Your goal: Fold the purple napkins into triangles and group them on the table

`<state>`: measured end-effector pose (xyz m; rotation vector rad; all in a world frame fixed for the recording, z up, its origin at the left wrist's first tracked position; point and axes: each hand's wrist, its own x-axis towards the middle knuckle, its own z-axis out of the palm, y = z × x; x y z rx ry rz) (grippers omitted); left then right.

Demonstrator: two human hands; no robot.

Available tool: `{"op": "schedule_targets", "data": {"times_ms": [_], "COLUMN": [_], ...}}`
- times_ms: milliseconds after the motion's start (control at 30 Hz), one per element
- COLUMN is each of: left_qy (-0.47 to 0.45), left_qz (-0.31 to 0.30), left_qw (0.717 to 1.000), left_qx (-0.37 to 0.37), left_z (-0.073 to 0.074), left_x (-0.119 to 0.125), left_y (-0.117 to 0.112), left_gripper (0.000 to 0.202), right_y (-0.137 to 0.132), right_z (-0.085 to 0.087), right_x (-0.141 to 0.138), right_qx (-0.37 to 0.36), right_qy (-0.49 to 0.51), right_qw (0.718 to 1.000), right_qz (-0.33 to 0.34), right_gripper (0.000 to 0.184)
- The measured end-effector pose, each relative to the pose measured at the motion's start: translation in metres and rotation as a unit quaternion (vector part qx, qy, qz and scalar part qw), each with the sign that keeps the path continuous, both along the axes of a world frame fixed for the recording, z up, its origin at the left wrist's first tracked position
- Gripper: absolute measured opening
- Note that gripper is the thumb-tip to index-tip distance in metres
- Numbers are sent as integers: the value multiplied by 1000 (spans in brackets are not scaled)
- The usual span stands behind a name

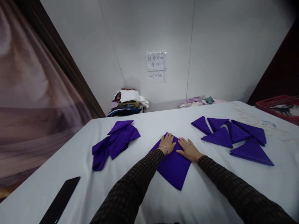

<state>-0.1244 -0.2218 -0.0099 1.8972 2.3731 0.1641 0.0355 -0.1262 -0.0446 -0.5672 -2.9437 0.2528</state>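
Observation:
A purple cloth napkin [176,171] lies flat in front of me, one corner pointing toward me, its shape a folded square. My left hand [167,143] presses on its far corner with the fingers stretched out; a bracelet circles that wrist. On the napkin's right side rests my right hand [189,150], palm down and fingers spread. Neither hand grips anything. Off to the left is a loose, crumpled heap of purple napkins [119,140]. Over on the right, several purple napkins folded into triangles [219,137] lie close together, some overlapping.
A white cloth covers the table [144,124]. A black flat object [62,197] lies at the near left. Stacked clothes [128,102] and a smaller cloth pile [193,102] sit by the wall beyond. A red basket [277,109] stands at far right; a pinkish curtain [35,93] hangs left.

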Motion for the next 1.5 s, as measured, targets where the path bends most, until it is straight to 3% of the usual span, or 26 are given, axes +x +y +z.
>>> {"op": "schedule_targets", "data": {"times_ms": [100,300,567,700,867,933,1033,1167,1267,1367,1500], "left_qy": [-14,-24,-37,-53,-116,-120,-118,-112,-106,-93,-73], "left_qz": [24,32,39,37,52,64,51,12,-14,-38,-107], "left_qw": [1000,999,999,998,992,991,992,993,993,993,989], "left_qx": [-7,13,3,-3,-23,3,19,28,40,55,67], "left_z": [-12,-24,-22,-19,0,8,12,5,-3,-5,-4], "left_x": [-2,-8,-6,-10,-19,-20,-18,-10,0,12,30], "left_y": [13,12,12,15,13,-2,-47,-123,-165,-182,-176], "left_gripper": [62,65,65,65,63,60,56,55,58,59,53], "right_y": [-2,-1,0,-2,-3,-2,-1,1,2,3,4], "right_z": [1,5,-3,-1,3,2,0,-3,-5,-4,1], "right_x": [0,20,88,96,93,93,94,94,94,94,93], "right_qx": [-8,-15,3,3,6,9,11,9,7,-3,-45], "right_qy": [9,19,15,0,-3,-1,4,3,9,6,12], "right_qw": [1000,1000,1000,1000,999,999,999,999,999,999,998], "right_qz": [-4,5,-17,-31,-37,-37,-36,-36,-33,-33,-52], "right_gripper": [76,72,64,63,64,64,64,65,63,62,63]}}
